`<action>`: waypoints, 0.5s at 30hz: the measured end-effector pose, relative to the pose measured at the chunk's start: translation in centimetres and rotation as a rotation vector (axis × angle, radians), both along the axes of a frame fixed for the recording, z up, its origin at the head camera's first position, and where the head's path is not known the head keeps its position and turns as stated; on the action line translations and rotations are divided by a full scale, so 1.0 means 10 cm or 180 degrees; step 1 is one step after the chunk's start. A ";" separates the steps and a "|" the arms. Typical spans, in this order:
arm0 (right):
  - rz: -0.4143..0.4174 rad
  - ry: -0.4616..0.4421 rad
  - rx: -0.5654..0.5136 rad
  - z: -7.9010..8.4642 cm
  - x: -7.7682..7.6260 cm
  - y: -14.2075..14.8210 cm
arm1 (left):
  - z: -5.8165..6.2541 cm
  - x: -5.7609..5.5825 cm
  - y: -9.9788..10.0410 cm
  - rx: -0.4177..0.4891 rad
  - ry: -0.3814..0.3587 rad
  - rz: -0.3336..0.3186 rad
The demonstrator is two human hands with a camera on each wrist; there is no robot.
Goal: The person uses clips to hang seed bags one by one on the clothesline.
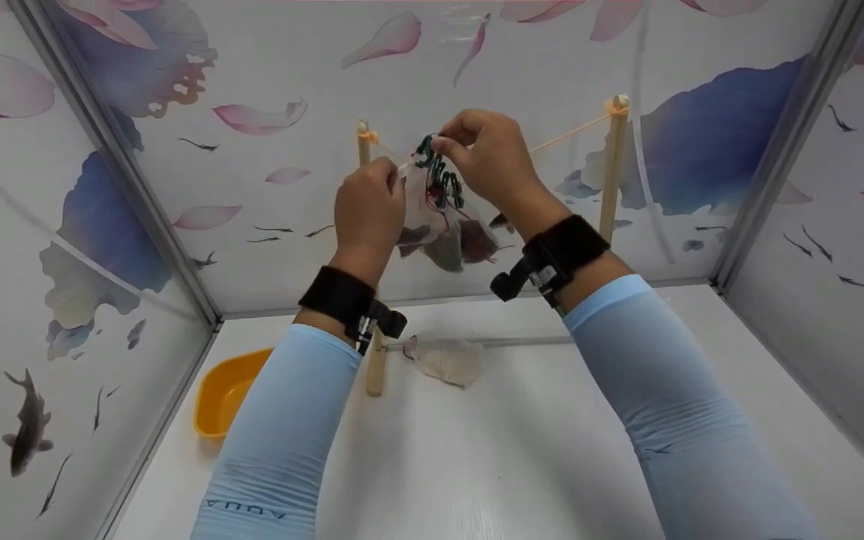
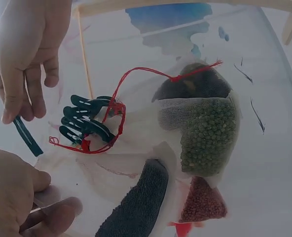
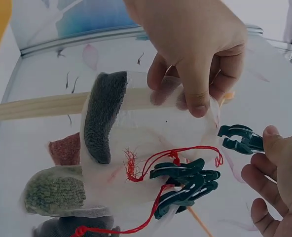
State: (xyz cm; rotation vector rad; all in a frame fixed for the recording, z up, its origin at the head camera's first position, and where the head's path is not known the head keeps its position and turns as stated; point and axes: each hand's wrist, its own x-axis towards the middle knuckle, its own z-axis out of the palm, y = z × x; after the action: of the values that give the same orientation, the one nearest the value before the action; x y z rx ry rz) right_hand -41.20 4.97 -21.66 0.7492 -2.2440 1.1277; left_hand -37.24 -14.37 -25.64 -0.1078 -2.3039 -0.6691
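Observation:
My left hand (image 1: pixel 370 206) pinches the top edge of a white mesh bag (image 3: pixel 151 113) with dark grains at its bottom. Between the thumb and fingers of my right hand (image 1: pixel 496 157) is a dark green clip (image 3: pixel 242 138), its jaws near the bag's edge. Several green clips (image 2: pixel 87 121) beside it grip other mesh bags on an orange line (image 1: pixel 571 135). Red drawstrings (image 3: pixel 175 154) dangle around these clips. Among the hanging bags, one holds green beans (image 2: pixel 207 138) and another reddish grains (image 2: pixel 202 202).
Two wooden posts (image 1: pixel 612 169) carry the line. Under the hands, a pale mesh bag (image 1: pixel 447 361) lies on the white table (image 1: pixel 469 465). A yellow basin (image 1: pixel 226 390) stands at left, partly behind the left sleeve. Printed wall panels (image 1: pixel 274 45) enclose the back and sides.

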 end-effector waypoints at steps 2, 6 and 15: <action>-0.0015 -0.0093 0.0079 0.03 -0.04 -0.01 | 0.01 -0.02 0.02 -0.0016 -0.0081 0.0015; -0.0055 -0.0301 0.0199 0.06 -0.09 0.00 | 0.01 -0.04 0.03 -0.0011 -0.0245 0.0069; 0.0139 -0.0695 0.0446 0.08 -0.14 -0.07 | -0.02 -0.07 -0.02 0.0006 -0.0471 0.0089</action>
State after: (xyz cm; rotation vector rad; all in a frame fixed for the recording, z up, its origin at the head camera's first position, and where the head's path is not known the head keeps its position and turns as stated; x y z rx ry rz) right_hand -42.62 4.24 -20.88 0.7656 -2.5218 1.1288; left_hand -37.93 -14.54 -25.82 -0.0256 -2.4415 -0.6853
